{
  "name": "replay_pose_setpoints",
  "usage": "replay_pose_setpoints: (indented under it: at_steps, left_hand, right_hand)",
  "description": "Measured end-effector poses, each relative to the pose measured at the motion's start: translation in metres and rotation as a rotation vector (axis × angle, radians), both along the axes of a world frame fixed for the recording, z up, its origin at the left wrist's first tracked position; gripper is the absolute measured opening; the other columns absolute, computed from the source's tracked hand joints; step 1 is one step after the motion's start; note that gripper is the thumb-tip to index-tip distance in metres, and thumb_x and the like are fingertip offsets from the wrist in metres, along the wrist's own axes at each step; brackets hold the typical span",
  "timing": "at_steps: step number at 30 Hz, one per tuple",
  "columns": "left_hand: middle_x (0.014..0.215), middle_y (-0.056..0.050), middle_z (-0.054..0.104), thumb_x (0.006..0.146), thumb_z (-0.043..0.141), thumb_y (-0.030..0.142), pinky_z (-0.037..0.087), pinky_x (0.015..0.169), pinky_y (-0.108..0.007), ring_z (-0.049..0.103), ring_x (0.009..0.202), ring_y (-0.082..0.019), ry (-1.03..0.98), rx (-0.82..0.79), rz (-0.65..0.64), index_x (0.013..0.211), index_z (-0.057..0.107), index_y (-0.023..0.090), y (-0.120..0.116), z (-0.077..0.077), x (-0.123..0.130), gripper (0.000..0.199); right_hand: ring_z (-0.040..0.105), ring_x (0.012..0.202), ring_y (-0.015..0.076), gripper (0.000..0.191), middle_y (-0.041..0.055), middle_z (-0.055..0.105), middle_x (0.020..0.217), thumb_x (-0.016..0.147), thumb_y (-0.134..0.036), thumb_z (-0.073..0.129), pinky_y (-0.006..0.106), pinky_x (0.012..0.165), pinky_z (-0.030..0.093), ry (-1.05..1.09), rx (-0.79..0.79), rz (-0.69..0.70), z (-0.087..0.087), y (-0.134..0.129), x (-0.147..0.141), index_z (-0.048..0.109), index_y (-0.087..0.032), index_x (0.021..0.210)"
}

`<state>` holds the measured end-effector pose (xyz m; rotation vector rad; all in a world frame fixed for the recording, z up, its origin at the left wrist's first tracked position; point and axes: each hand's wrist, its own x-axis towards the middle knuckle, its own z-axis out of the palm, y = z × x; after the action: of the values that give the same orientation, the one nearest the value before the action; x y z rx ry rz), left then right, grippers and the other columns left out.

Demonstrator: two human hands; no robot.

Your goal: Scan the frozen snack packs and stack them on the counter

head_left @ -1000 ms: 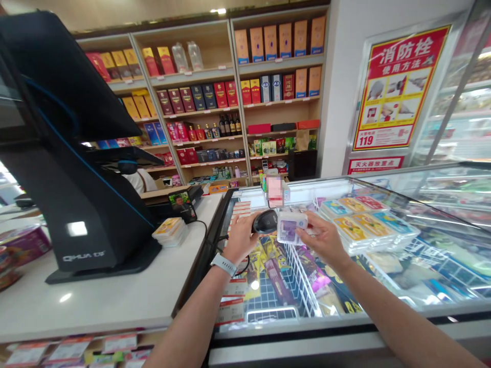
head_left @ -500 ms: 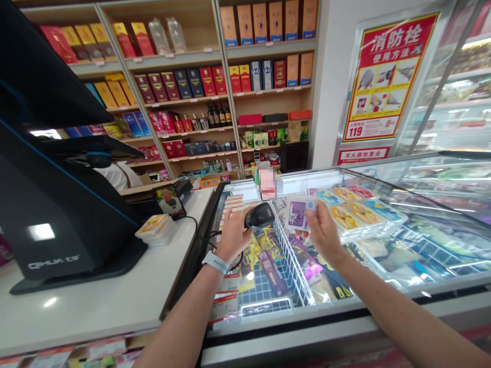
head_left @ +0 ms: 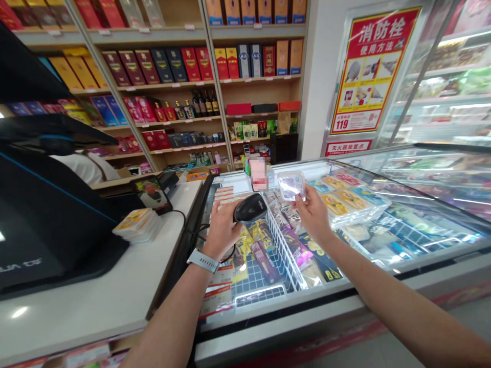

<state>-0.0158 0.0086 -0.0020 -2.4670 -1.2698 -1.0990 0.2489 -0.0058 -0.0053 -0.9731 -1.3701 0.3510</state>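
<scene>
**Left hand** [head_left: 221, 230]: closed, gripping a black handheld barcode scanner [head_left: 250, 207], its nose angled toward the right hand. White watch band [head_left: 203, 261] on the wrist. Black scanner cable [head_left: 180, 220] loops below and left of the hand, running back toward the counter.

**Right hand** [head_left: 312, 212]: fingers and thumb pinched on the lower edge of a clear plastic package [head_left: 291, 185], held up at about scanner height. The package sits above and left of the hand, near the scanner's nose but not touching it, with a narrow open gap between them.

**Below the hands:** white wire divider [head_left: 280, 245] inside a glass-topped freezer chest, standing between the two hands' positions; neither hand touches it. Brightly wrapped packets [head_left: 255, 260] lie under the left hand, more [head_left: 314, 260] under the right.

**Right of the right hand:** flat packs in rows [head_left: 345, 204] inside the chest, with open room above them.

**Left of the left hand:** white counter [head_left: 95, 301], its edge running close beside the left wrist; stack of small packs [head_left: 138, 225] on it, then a black point-of-sale terminal [head_left: 38, 230] further left.

**Ahead of both hands:** far rim of the chest [head_left: 307, 168], then wooden shelves of boxed liquor [head_left: 164, 66].
</scene>
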Motion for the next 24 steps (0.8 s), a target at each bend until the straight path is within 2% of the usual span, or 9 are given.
replay_pose_setpoints:
  at_steps: [2,8,15,20,24]
  left_hand:
    - [0.129,-0.007,0.067,0.079,0.053,0.013,0.025,0.118,-0.050,0.061,0.121,-0.026,-0.008,0.003,0.012,0.133,0.053,0.022,-0.001,0.001,-0.001,0.055]
    - [0.131,-0.007,0.066,0.082,0.054,0.019,0.023,0.118,-0.047,0.058,0.125,-0.026,-0.045,0.019,0.019,0.131,0.054,0.022,-0.001,0.002,-0.003,0.049]
    - [0.129,-0.009,0.066,0.084,0.055,0.025,0.025,0.117,-0.047,0.059,0.122,-0.027,-0.064,0.050,0.047,0.133,0.053,0.020,-0.002,0.003,-0.004,0.049]
    - [0.128,-0.008,0.067,0.084,0.053,0.022,0.023,0.118,-0.047,0.060,0.121,-0.027,-0.048,0.059,0.053,0.133,0.053,0.022,-0.004,0.006,-0.002,0.050]
    - [0.128,-0.007,0.067,0.082,0.054,0.021,0.022,0.118,-0.048,0.060,0.121,-0.026,-0.067,0.050,0.058,0.135,0.052,0.022,-0.007,0.007,-0.001,0.053]
  right_hand:
    - [0.069,0.074,0.0178,0.042,0.0064,0.069,0.104,0.087,-0.047,0.062,0.033,0.064,0.061,0.084,-0.020,0.016,-0.003,0.008,0.003,0.054,-0.023,0.121]
    - [0.070,0.067,0.0189,0.039,0.0034,0.072,0.085,0.076,-0.050,0.071,0.037,0.067,0.063,0.213,-0.097,0.013,-0.009,0.028,0.014,0.060,-0.021,0.100]
    - [0.073,0.074,0.0220,0.041,0.0069,0.074,0.089,0.080,-0.053,0.065,0.040,0.075,0.062,0.178,-0.142,-0.003,-0.013,0.038,0.020,0.061,-0.019,0.103]
    - [0.074,0.075,0.0227,0.040,0.0070,0.073,0.090,0.080,-0.052,0.065,0.039,0.074,0.061,0.117,-0.156,-0.077,-0.014,0.042,0.024,0.064,-0.018,0.102]
    - [0.073,0.073,0.0221,0.043,0.0076,0.073,0.094,0.078,-0.055,0.067,0.040,0.074,0.061,0.164,-0.165,-0.089,-0.014,0.048,0.026,0.065,-0.018,0.101]
